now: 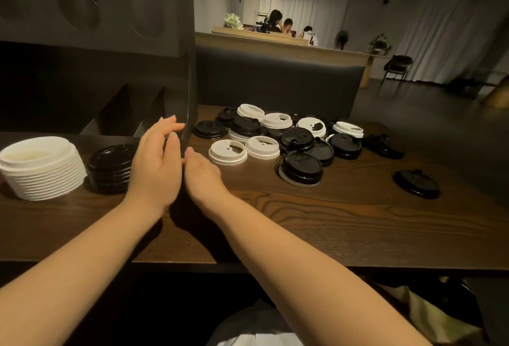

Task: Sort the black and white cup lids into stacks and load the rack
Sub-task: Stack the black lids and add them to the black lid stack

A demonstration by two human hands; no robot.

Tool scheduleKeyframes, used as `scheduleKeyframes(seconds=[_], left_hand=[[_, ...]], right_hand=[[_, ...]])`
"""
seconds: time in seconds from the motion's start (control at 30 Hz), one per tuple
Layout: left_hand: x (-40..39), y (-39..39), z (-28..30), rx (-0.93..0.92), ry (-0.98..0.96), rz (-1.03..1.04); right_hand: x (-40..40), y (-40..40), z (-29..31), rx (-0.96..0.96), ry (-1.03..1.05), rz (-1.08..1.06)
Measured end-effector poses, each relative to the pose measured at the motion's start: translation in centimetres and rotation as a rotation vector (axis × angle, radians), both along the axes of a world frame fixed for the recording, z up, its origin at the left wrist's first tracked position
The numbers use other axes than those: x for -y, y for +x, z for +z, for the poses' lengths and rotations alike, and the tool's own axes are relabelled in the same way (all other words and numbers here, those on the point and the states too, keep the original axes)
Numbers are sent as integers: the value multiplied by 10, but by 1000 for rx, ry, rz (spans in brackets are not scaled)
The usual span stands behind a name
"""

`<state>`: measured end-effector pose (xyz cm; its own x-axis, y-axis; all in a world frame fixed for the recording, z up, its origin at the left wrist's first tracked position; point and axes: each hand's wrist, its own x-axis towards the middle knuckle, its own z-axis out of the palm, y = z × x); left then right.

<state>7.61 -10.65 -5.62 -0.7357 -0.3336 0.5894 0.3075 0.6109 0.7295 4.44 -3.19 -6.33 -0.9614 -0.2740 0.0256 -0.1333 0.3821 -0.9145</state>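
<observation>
The left hand (154, 158) is spread, straight fingers at the front corner edge of the tall dark cup-lid rack (190, 76); the right hand (202, 172) lies relaxed and empty just beside it. Left of them stand a stack of white plastic lids (41, 169) and a shorter stack of black plastic lids (110, 169), partly behind the left hand. The unsorted heap of black and white lids (289, 133) lies right of the rack. Bare dark wooden table (330, 221) runs to the near edge (the rack's compartments are too dim to read).
</observation>
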Motion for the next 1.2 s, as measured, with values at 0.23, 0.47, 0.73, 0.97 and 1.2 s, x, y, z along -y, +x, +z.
scheduleKeyframes(seconds=[0.23, 0.47, 0.73, 0.97, 1.2], left_hand=[[-23, -13, -6, 69, -51, -71], [-92, -52, -8, 329, -54, -278], [-158, -95, -24, 588, -85, -305], [-163, -104, -41, 480, -221, -253], [-157, -103, -41, 390, -205, -211]], right_hand=[[-39, -9, 7, -87, -2, 4], [-130, -31, 9, -192, 61, -188], [-213, -49, -7, -142, 12, -550], [-221, -48, -17, -73, 73, -421], [-212, -50, -21, -129, -76, -392]])
